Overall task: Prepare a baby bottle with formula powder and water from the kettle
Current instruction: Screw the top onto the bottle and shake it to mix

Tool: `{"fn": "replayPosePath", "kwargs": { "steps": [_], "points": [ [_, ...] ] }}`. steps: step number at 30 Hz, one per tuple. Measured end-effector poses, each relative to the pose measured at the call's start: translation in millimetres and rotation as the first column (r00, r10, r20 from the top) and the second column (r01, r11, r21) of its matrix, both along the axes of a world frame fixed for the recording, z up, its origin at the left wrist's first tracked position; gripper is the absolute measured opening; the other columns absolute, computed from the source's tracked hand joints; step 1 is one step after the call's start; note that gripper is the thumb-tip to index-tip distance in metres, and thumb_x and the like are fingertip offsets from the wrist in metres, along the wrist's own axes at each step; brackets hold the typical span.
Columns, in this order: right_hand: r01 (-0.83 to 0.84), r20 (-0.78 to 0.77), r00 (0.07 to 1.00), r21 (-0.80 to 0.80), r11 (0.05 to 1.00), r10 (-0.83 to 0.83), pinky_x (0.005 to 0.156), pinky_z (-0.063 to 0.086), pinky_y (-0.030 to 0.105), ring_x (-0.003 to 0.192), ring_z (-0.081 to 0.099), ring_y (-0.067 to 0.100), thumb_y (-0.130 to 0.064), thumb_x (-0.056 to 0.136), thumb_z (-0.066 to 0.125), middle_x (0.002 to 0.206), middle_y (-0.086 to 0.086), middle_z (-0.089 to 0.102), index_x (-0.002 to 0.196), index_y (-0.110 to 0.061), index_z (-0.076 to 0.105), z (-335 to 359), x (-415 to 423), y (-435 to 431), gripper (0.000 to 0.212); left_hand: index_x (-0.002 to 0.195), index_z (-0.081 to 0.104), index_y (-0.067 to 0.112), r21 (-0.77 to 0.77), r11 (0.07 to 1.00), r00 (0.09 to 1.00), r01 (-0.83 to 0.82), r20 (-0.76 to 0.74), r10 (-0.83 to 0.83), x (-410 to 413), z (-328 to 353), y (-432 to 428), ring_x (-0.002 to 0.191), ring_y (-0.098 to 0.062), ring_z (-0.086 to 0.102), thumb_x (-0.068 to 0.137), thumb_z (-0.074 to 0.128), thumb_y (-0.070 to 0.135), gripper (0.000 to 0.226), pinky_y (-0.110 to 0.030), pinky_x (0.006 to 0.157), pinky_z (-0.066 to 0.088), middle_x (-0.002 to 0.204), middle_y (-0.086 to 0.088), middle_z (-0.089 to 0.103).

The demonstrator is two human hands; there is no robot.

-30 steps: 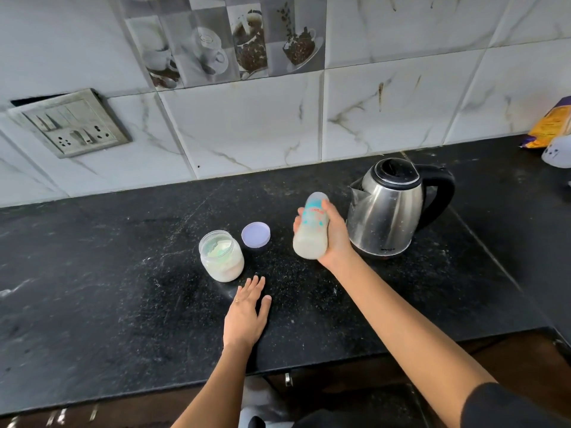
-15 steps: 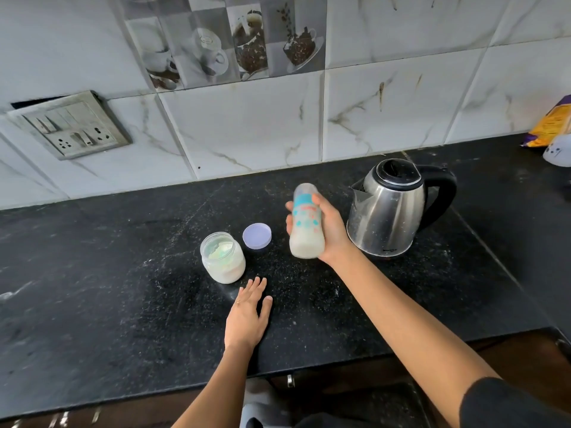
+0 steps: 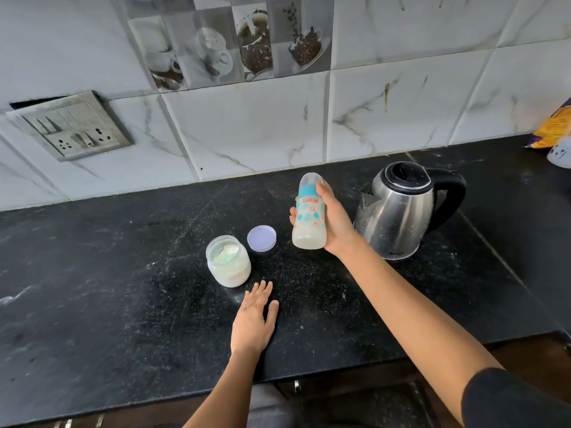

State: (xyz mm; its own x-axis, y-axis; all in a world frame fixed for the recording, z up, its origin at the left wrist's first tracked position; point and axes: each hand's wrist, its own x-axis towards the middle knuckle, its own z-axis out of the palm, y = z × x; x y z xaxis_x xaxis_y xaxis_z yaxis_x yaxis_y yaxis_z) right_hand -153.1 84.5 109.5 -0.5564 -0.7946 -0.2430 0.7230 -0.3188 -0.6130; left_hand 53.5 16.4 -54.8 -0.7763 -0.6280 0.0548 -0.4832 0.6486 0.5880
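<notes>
Here the right hand (image 3: 335,222) grips the capped baby bottle (image 3: 310,215) around its body, fingers curled round it, holding it upright above the black counter (image 3: 92,288), just left of the steel kettle (image 3: 398,211). Milky liquid fills its lower part. The left hand (image 3: 253,319) lies flat on the counter with fingers straight, holding nothing. Just beyond it stands the open powder jar (image 3: 228,261), its lilac lid (image 3: 261,238) lying beside it to the right.
</notes>
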Motion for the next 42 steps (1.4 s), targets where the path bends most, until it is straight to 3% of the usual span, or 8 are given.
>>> {"fn": "replayPosePath", "kwargs": {
  "steps": [8, 11, 17, 22, 27, 31, 35, 42],
  "points": [
    [0.028, 0.372, 0.927, 0.06, 0.998, -0.048, 0.05, 0.058, 0.037, 0.07, 0.062, 0.03, -0.031, 0.091, 0.062, 0.098, 0.023, 0.054, 0.112, -0.01, 0.05, 2, 13, -4, 0.032, 0.145, 0.037, 0.027, -0.011, 1.0, 1.0, 0.01, -0.009, -0.01, 1, -1, 0, 0.142, -0.001, 0.014, 0.1, 0.04, 0.039, 0.047, -0.02, 0.117, 0.006, 0.153, 0.01, 0.03],
    [0.085, 0.465, 0.876, 0.105, 0.991, -0.124, 0.046, 0.057, 0.041, 0.08, 0.059, 0.033, -0.027, 0.095, 0.058, 0.104, 0.027, 0.052, 0.122, -0.01, 0.046, 3, 18, -5, 0.035, 0.145, 0.037, 0.026, -0.011, 1.0, 1.0, 0.018, -0.009, -0.018, 1, 0, 0, 0.142, -0.001, 0.014, 0.1, 0.04, 0.038, 0.047, -0.019, 0.116, 0.004, 0.153, 0.009, 0.03],
    [0.037, 0.269, 0.963, -0.02, 0.999, -0.03, 0.058, 0.059, 0.033, 0.072, 0.067, 0.025, -0.037, 0.087, 0.065, 0.096, 0.016, 0.057, 0.12, -0.008, 0.053, 8, 20, -2, 0.047, 0.146, 0.036, 0.026, 0.004, 1.0, 1.0, 0.015, 0.002, -0.015, 1, 0, -1, 0.144, -0.003, 0.013, 0.1, 0.039, 0.038, 0.047, -0.016, 0.115, 0.002, 0.154, 0.01, 0.029],
    [0.02, -0.076, 0.996, -0.231, 0.973, -0.039, 0.065, 0.057, 0.029, 0.081, 0.069, 0.023, -0.042, 0.052, 0.09, 0.104, 0.015, 0.06, 0.145, -0.014, 0.035, 18, 17, -3, 0.111, 0.146, 0.036, 0.026, 0.001, 1.0, 1.0, 0.015, 0.004, -0.015, 1, 1, 0, 0.143, -0.001, 0.013, 0.1, 0.039, 0.038, 0.047, -0.012, 0.113, -0.003, 0.153, 0.01, 0.03],
    [0.025, -0.367, 0.925, -0.191, 0.981, -0.095, 0.073, 0.055, 0.031, 0.092, 0.067, 0.02, -0.047, 0.055, 0.088, 0.124, 0.011, 0.054, 0.128, -0.028, 0.048, 18, 15, 0, 0.086, 0.146, 0.036, 0.025, -0.005, 1.0, 1.0, 0.02, 0.004, -0.02, 1, 2, -1, 0.144, -0.002, 0.013, 0.1, 0.039, 0.037, 0.048, -0.013, 0.113, -0.002, 0.154, 0.009, 0.03],
    [0.015, -0.495, 0.868, -0.065, 0.998, -0.045, 0.083, 0.053, 0.036, 0.102, 0.061, 0.025, -0.014, 0.067, 0.084, 0.116, 0.009, 0.059, 0.123, -0.029, 0.051, -2, 6, 11, 0.067, 0.146, 0.035, 0.025, -0.011, 1.0, 1.0, 0.023, 0.013, -0.023, 2, 2, -1, 0.144, -0.004, 0.013, 0.1, 0.039, 0.038, 0.048, -0.017, 0.116, 0.001, 0.154, 0.008, 0.028],
    [-0.081, -0.602, 0.788, 0.107, 0.991, 0.129, 0.09, 0.051, 0.041, 0.105, 0.059, 0.026, 0.011, 0.081, 0.063, 0.118, 0.014, 0.057, 0.122, -0.026, 0.046, -31, -3, 23, 0.058, 0.146, 0.035, 0.024, -0.014, 1.0, 1.0, 0.023, 0.018, -0.023, 2, 4, 0, 0.144, -0.004, 0.014, 0.1, 0.039, 0.038, 0.048, -0.017, 0.115, 0.001, 0.154, 0.007, 0.028],
    [-0.204, -0.644, 0.644, 0.376, 0.904, 0.413, 0.104, 0.041, 0.051, 0.119, 0.052, 0.032, 0.014, 0.082, 0.061, 0.133, 0.03, 0.046, 0.121, -0.025, 0.038, -59, -12, 32, 0.059, 0.146, 0.037, 0.023, -0.01, 1.0, 1.0, 0.022, 0.007, -0.022, 1, 6, 2, 0.144, -0.006, 0.015, 0.1, 0.041, 0.035, 0.047, -0.017, 0.115, 0.001, 0.154, 0.006, 0.03]
  ]
}}
